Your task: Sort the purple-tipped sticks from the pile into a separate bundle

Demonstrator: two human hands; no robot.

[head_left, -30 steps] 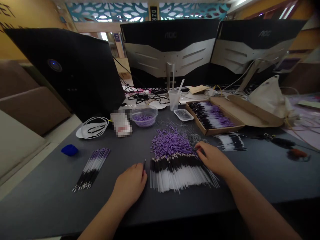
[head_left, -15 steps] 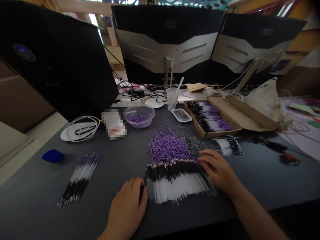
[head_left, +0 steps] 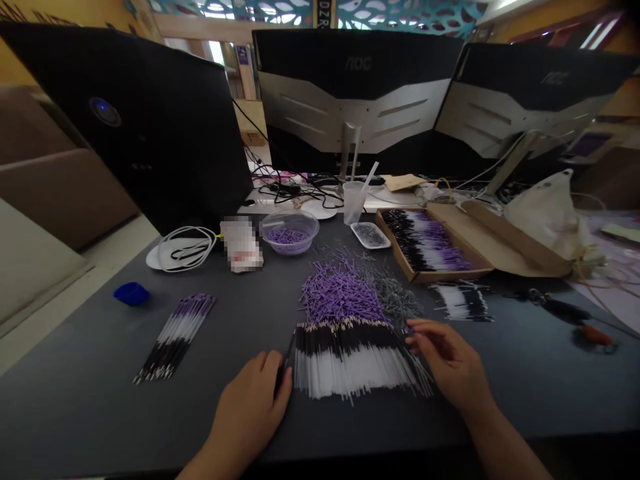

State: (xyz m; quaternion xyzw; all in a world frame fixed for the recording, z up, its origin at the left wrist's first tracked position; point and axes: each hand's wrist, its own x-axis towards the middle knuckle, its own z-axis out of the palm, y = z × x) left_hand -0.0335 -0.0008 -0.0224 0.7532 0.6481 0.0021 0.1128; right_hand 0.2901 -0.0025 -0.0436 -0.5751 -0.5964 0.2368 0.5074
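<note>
A wide row of thin pen refills (head_left: 330,370), with clear tubes, black sections and metal tips, lies side by side in front of me. Beyond their tips is a heap of small purple plugs (head_left: 340,293), beside a pile of tiny grey pieces (head_left: 397,297). At the row's left edge, my left hand (head_left: 253,400) is closed, with a thin dark refill (head_left: 290,347) sticking up past its thumb and fingers. My right hand (head_left: 453,363) is by the row's right edge, its fingertips drawn together close to the grey pieces; whatever they pinch is too small to make out.
A refill bundle with purple ends (head_left: 175,340) and a blue cap-like object (head_left: 131,293) lie left. Behind are a bowl of purple plugs (head_left: 290,233), a white tray (head_left: 370,235), a plastic cup (head_left: 353,203) and an open cardboard box of refills (head_left: 415,275). Monitors (head_left: 355,100) stand behind.
The camera view has tilted up and turned slightly left. A thin dark refill now shows rising from my left hand. My right fingertips have drawn closer together and sit slightly nearer me.
</note>
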